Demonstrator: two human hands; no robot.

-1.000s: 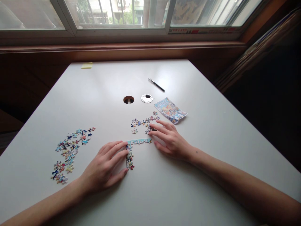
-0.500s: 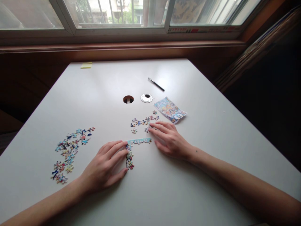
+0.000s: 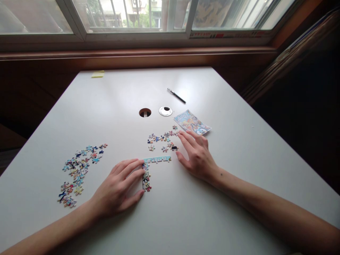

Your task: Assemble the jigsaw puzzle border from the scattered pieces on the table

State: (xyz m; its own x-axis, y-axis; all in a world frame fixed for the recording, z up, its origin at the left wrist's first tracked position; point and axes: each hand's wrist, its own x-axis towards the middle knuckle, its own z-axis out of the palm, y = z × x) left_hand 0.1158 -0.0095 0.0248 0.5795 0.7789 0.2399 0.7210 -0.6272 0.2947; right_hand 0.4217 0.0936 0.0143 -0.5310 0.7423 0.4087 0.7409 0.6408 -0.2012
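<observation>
Joined jigsaw pieces form a corner: a light-blue top strip (image 3: 156, 159) and a colourful side strip (image 3: 146, 180) running toward me. My left hand (image 3: 122, 186) lies open along the outer left edge of the side strip, fingertips touching it. My right hand (image 3: 198, 156) is open, with fingers spread and fingertips at the right end of a loose group of jigsaw pieces (image 3: 164, 136). A dark piece (image 3: 174, 148) lies just left of that thumb. Whether a piece sits under the right fingertips is hidden.
A larger pile of loose jigsaw pieces (image 3: 79, 170) lies on the left of the white table (image 3: 127, 92). Behind my right hand is a printed picture sheet (image 3: 192, 121). Farther back are a round cover (image 3: 165, 111), a table hole (image 3: 145, 112), a pen (image 3: 176, 95) and a yellow sticky note (image 3: 98, 74).
My right hand has shifted right and slightly away from me, uncovering pieces, including the dark one. My left hand and the joined corner have stayed in place.
</observation>
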